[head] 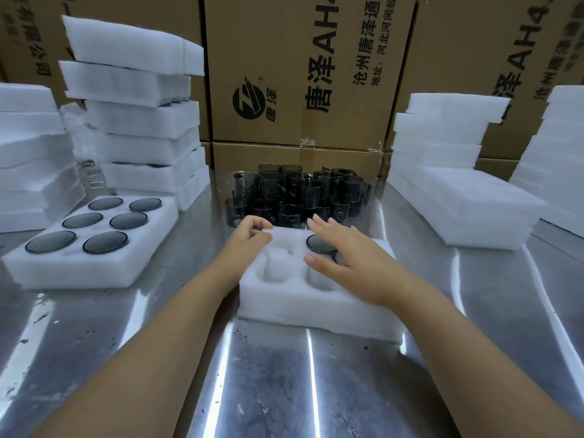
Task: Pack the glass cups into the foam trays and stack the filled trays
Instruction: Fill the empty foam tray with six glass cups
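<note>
**Item:** white foam tray with round wells, lying at the centre of the polished steel table, just in front of a cluster of smoky dark glass cups.

**Hazards:**
1. The loose cups stand packed rim to rim. Pulling 1 out carelessly would likely knock its neighbours together and chip them.
2. The light foam may slide on the slick steel if a cup is pushed in off-centre.
3. A cup left proud of its well would probably tilt any tray stacked on top.

**Hands:** left hand has its fingers curled at the tray's far-left corner. Whether it pinches the foam cannot be told. Right hand is flat with straight fingers, spread over the tray's right side and gripping nothing.

**Condition:** 1 seated cup shows as a dark disc in the far-right well. At least 2 near wells are empty. A filled 6-cup foam tray lies to the left, not yet stacked.
</note>
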